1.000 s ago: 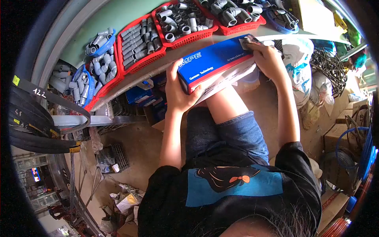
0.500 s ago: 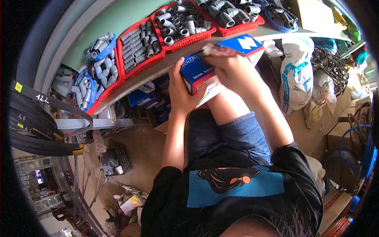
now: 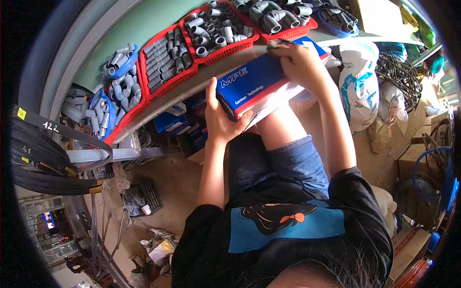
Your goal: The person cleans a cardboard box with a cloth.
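Observation:
A blue, red and white cardboard box [image 3: 257,79] marked MPE is held tilted above my lap. My left hand [image 3: 222,115] grips its left end, the thumb at the near lower corner and a finger up along the end. On the right part of the blue top, my right hand [image 3: 305,65] is closed around a bunched, dark patterned cloth [image 3: 281,44]. The fingers hide much of the cloth, and it lies against the top face.
Red baskets [image 3: 225,52] and blue baskets [image 3: 114,122] of grey pipe fittings line the shelf ahead. More blue boxes [image 3: 175,126] sit below it. Black belts [image 3: 53,180] hang at left. A white sack [image 3: 357,91] and coiled cable [image 3: 401,79] are at right.
My right hand has slid the cloth along the box's top, away from the MPE lettering toward the far right end. My left hand keeps its grip at the left end.

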Action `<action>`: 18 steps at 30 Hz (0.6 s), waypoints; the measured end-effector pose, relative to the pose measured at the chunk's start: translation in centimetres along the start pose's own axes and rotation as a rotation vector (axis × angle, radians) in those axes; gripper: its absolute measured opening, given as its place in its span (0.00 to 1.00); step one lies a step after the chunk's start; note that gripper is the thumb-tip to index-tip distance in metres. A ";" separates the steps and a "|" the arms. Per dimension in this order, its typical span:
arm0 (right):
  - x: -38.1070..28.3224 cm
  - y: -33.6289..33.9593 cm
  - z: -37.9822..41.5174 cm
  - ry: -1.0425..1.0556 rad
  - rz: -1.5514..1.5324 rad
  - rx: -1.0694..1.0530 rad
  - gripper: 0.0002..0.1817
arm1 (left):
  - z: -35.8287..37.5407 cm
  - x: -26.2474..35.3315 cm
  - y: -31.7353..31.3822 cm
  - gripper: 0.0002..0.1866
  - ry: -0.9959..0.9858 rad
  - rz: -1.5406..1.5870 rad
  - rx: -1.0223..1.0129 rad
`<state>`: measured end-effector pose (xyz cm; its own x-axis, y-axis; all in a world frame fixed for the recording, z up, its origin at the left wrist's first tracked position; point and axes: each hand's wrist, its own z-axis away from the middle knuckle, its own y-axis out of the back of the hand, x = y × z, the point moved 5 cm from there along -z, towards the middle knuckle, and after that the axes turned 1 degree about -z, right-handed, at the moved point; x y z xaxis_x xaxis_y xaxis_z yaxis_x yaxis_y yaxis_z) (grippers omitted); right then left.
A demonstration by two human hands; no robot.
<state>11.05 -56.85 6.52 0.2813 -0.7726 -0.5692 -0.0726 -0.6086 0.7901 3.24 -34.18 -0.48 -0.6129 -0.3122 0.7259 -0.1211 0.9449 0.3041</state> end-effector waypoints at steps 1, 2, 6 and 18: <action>1.1 0.7 -0.3 0.106 0.060 0.088 0.20 | -0.2 0.4 0.0 0.61 -0.014 -0.030 -0.011; 2.8 1.1 -0.6 0.027 0.086 0.117 0.20 | -0.3 0.8 0.1 0.61 -0.027 -0.060 -0.021; 10.5 2.1 -0.4 -0.184 0.129 0.295 0.17 | -0.5 4.2 -0.3 0.63 -0.227 -0.307 -0.067; 19.0 -0.3 3.9 -0.479 -0.643 0.407 0.19 | -0.4 6.0 0.6 0.41 -0.598 -0.647 -0.359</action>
<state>12.69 -72.02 -5.45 -0.0385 -0.1978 -0.9795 -0.3976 -0.8962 0.1966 -0.22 -35.58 4.31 -0.8214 -0.5677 -0.0555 -0.3907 0.4890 0.7799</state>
